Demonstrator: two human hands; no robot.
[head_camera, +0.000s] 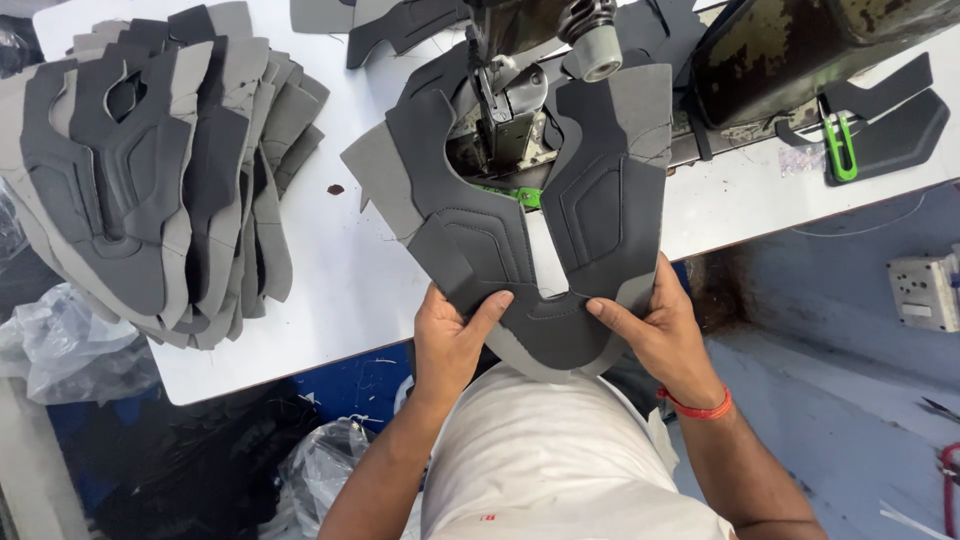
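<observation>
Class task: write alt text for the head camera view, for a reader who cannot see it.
Two hands, left hand and right hand, hold a dark grey shoe upper at a sewing machine on a white table. A stack of similar uppers lies to the left.

Open tabletop left of the sewing head, blocked beyond.

Bare table (345, 250) between stack (150, 170) and upper (530, 220) (one dark speck there). Ahead, needle post (495, 110) and machine (800, 50) barring the way; green clip (842, 145) to the right.
</observation>
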